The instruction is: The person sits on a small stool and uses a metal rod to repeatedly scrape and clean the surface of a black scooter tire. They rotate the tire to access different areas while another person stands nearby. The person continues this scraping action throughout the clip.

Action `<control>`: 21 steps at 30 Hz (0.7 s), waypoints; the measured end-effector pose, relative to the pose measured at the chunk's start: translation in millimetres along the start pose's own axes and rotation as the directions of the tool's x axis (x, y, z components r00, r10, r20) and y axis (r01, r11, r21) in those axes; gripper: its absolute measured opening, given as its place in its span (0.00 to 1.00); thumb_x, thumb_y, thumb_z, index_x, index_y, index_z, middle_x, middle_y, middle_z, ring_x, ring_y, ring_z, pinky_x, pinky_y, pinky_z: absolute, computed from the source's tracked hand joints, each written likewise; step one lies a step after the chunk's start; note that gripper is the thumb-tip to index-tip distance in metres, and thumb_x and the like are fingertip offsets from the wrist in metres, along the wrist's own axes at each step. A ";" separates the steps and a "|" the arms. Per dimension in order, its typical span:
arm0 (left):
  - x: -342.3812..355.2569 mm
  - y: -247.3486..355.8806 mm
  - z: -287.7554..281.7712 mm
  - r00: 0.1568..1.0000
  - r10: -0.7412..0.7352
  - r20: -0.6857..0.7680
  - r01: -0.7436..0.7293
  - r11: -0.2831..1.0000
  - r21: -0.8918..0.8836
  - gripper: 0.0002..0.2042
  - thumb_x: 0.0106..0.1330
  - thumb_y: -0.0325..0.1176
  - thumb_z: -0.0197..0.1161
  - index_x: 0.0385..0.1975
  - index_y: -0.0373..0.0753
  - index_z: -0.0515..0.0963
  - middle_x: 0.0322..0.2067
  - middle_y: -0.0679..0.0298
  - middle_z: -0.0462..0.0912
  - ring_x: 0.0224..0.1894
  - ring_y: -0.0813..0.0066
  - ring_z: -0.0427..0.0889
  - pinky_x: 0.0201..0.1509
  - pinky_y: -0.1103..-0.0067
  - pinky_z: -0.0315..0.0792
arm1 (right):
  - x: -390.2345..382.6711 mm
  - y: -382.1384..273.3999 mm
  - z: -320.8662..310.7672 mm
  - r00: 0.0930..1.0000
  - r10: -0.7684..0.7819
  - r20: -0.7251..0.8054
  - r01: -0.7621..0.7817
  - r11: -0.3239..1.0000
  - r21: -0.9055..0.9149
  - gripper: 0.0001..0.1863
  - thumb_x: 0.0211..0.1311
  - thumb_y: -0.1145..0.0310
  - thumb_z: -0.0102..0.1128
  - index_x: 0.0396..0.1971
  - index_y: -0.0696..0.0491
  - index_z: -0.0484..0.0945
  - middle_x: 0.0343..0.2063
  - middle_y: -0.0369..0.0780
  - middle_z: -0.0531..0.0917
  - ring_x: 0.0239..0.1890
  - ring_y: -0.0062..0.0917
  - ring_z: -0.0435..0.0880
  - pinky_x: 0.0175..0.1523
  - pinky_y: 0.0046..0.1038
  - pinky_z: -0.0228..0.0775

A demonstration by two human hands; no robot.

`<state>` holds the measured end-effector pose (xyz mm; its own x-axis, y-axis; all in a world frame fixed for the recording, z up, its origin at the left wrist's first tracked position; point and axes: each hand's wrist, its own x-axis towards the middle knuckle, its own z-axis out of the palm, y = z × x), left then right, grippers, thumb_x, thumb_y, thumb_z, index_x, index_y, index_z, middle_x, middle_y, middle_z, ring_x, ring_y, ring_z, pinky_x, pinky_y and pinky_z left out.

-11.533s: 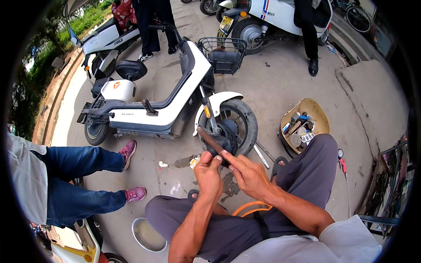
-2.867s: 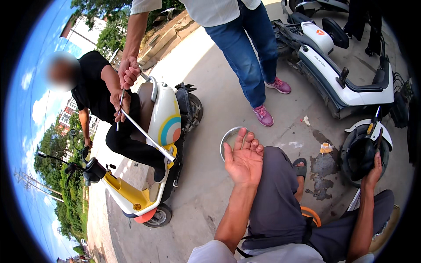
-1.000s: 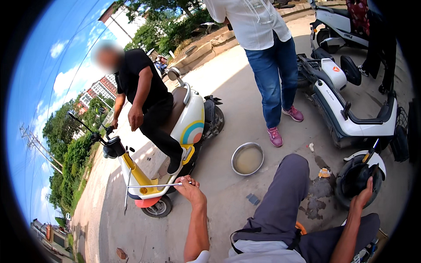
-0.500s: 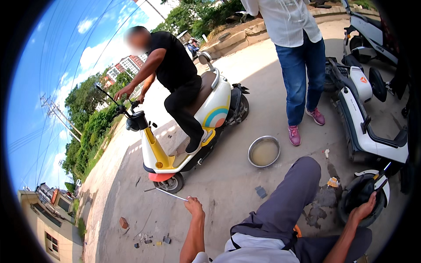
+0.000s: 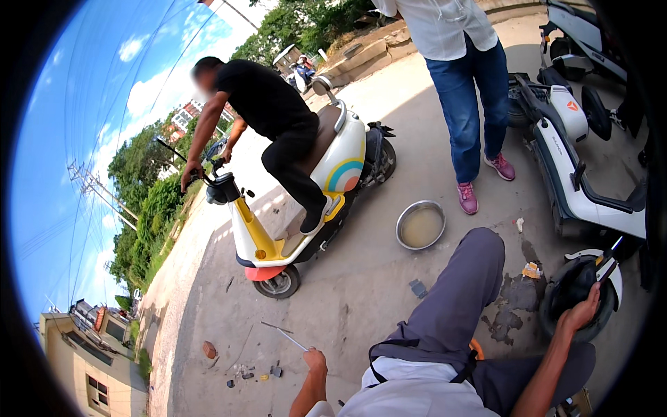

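My left hand (image 5: 315,360) is closed round one end of a slim metal rod (image 5: 294,340), whose darker far end points up and left over the pavement. On the right, my right hand (image 5: 582,313) rests at the black tyre (image 5: 561,294) of a white scooter's wheel. Its fingers appear closed on the dark end of a screwdriver-like tool (image 5: 599,262), with a yellow band and a bright shaft reaching towards the wheel's white fender (image 5: 614,278). My palm hides part of the grip.
A metal basin (image 5: 421,225) of cloudy water stands ahead of my knee. A person in black sits on a yellow-and-white scooter (image 5: 264,243); another stands in jeans (image 5: 458,111). Small scraps (image 5: 264,377) and a brick piece (image 5: 209,349) lie at left. More scooters (image 5: 590,160) stand right.
My left hand and its rod have moved slightly right and down in view. The seated rider leans further forward, and the yellow-and-white scooter's front wheel appears farther from the rod. My right hand stays at the wheel.
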<state>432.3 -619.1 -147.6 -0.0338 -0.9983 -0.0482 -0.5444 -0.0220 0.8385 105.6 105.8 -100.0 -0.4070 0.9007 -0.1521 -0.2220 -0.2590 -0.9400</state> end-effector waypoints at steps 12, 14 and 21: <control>-111.2 -125.5 -83.5 0.661 -0.412 0.628 -0.479 0.413 0.775 0.16 0.64 0.41 0.59 0.29 0.32 0.85 0.29 0.48 0.87 0.38 0.54 0.87 0.40 0.63 0.77 | -3.7 -13.4 -2.6 0.985 0.160 0.068 -0.171 0.960 0.220 0.27 0.69 0.53 0.62 0.56 0.62 0.78 0.52 0.43 0.83 0.53 0.29 0.81 0.63 0.28 0.67; -120.5 -125.4 -90.1 0.678 -0.429 0.597 -0.424 0.435 0.794 0.16 0.64 0.40 0.59 0.28 0.33 0.85 0.28 0.49 0.86 0.37 0.55 0.87 0.39 0.64 0.77 | -12.7 -16.4 3.2 0.987 0.138 0.077 -0.151 0.969 0.194 0.27 0.70 0.54 0.62 0.56 0.62 0.78 0.53 0.43 0.83 0.53 0.28 0.81 0.63 0.28 0.67; -118.6 -121.1 -103.6 0.732 -0.388 0.560 -0.367 0.469 0.803 0.15 0.65 0.39 0.60 0.27 0.33 0.85 0.24 0.52 0.85 0.31 0.61 0.86 0.36 0.67 0.76 | -22.0 -29.2 5.2 0.989 0.133 0.068 -0.144 0.969 0.199 0.20 0.73 0.54 0.59 0.48 0.57 0.82 0.44 0.34 0.82 0.47 0.19 0.77 0.57 0.24 0.65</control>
<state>589.0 -503.7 -187.3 -0.2833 -0.6913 -0.6647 -0.9163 0.3996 -0.0252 116.4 91.6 -67.7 -0.4925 0.8323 -0.2545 -0.3327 -0.4502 -0.8286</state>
